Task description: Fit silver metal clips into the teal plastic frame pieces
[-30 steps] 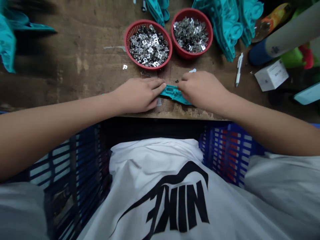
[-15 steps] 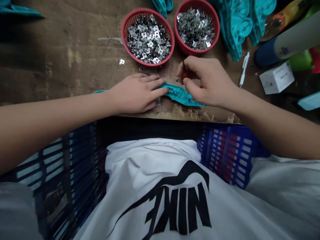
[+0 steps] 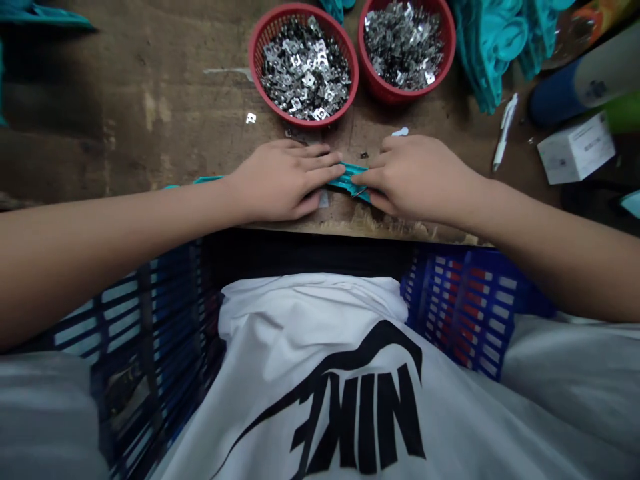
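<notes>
A long teal plastic part (image 3: 345, 179) lies along the table's front edge, partly covered by both hands. Spread flat across it is my left hand (image 3: 285, 180), with the fingertips pressing near its middle. My right hand (image 3: 417, 175) is closed over the part's right portion, index finger pointing down onto it. A thin metal-tipped tool (image 3: 359, 193) sticks out below those fingers, touching or very near the part; its handle is hidden in the hand. Just behind the hands stand a red basket of small metal clips (image 3: 306, 73) and a second red basket (image 3: 361, 50) with similar metal pieces.
One loose clip (image 3: 251, 118) lies left of the baskets. A small pale object (image 3: 400, 132) shows behind my right hand. To the right are a white pen (image 3: 505, 132), a white box (image 3: 575, 150) and stacked teal parts (image 3: 487, 53). Blue crates (image 3: 460, 300) flank my lap.
My right hand has come down onto the teal part from just above it, bringing the tool tip to it. The left hand stays flat on the part. The view has shifted slightly.
</notes>
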Motion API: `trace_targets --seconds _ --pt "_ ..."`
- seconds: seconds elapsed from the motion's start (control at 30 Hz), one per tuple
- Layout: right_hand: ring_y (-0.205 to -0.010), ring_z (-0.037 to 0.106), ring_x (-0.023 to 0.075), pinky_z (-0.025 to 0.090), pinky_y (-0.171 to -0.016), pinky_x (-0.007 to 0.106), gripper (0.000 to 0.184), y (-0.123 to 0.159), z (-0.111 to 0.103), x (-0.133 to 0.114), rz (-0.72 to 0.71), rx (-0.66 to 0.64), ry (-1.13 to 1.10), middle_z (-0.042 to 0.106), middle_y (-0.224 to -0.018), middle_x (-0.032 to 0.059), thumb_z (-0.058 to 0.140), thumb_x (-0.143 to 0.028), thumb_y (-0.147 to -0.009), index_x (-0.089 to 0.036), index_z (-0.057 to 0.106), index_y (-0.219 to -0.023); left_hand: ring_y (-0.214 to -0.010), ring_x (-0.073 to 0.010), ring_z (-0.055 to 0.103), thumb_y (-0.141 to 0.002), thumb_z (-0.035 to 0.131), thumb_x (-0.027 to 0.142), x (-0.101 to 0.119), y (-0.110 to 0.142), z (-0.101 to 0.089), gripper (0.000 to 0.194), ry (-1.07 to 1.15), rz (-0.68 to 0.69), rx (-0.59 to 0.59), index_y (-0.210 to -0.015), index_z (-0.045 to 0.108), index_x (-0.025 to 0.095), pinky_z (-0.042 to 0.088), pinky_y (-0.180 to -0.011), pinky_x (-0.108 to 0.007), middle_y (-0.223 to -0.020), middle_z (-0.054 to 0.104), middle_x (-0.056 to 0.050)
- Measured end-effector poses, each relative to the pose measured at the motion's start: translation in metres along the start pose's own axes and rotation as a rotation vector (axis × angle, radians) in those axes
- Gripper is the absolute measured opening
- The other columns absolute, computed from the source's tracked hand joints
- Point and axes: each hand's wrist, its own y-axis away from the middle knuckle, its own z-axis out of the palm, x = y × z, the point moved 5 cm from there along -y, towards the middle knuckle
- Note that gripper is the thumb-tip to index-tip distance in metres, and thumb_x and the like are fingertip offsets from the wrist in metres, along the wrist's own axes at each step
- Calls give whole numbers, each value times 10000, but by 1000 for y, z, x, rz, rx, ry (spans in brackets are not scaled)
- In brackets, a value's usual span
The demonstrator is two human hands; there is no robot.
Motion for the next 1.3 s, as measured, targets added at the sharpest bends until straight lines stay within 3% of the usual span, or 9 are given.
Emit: trace_targets --seconds 0.17,0.27,0.43,0.57,0.67,0.87,1.1,1.3 --pt "-1004 763 353 437 -880 422 404 0 -1 11 63 -101 -30 863 -988 121 694 -438 -1174 -260 943 -1438 -1848 -422 538 -1149 554 356 -1 -4 -3 737 -30 35 -67 -1877 630 265 494 -1498 -687 -1961 594 -99" --pt "-987 765 336 442 -872 419 414 -2 -1 25 88 -88 -87 880 -1015 102 638 -438 -1186 -263 949 -1396 -1864 -429 512 -1169 537 343 1 -6 -1 734 -61 58 -81 -1885 614 204 464 -1521 -689 -1959 584 -152" --pt "-1136 769 404 511 -965 494 445 -5 9 60 297 -7 -77 896 -1269 176 609 -433 -1189 -202 912 -1418 -1863 -405 520 -1207 530 357 -1 -7 5 703 -22 115 -43 -1874 608 151 443 -1543 -657 -1979 547 -177" --pt "-1234 741 471 526 -1008 568 475 -5 8 58 362 49 36 845 -1415 237 587 -405 -1184 -166 879 -1471 -1863 -401 521 -1201 580 336 -6 -6 9 687 23 155 12 -1861 622 150 450 -1543 -639 -1975 552 -185" --pt "-1226 738 455 524 -992 556 445 -7 0 38 288 66 83 837 -1376 232 564 -400 -1209 -163 893 -1391 -1850 -421 536 -1176 602 291 -6 -6 10 698 22 176 20 -1855 627 133 461 -1535 -652 -1954 572 -207" --pt "-1282 708 422 508 -997 540 430 -8 -5 1 4 -60 137 853 -1286 184 567 -402 -1243 -189 935 -1302 -1847 -441 535 -1153 626 243 0 -5 13 704 -4 170 40 -1845 633 115 467 -1533 -662 -1953 565 -228" --pt "-1221 662 373 439 -990 507 426 1 -7 3 -130 42 115 861 -1130 135 581 -423 -1263 -249 963 -1332 -1831 -415 563 -1124 706 204 -5 -1 12 746 1 195 63 -1865 626 161 474 -1534 -632 -1943 585 -210" --pt "-1136 628 335 371 -939 464 366 1 2 7 -160 46 105 851 -1056 124 671 -415 -1231 -243 982 -1143 -1800 -406 605 -1179 626 219 8 -1 8 632 -139 199 22 -1792 672 72 534 -1490 -616 -1876 641 -270"
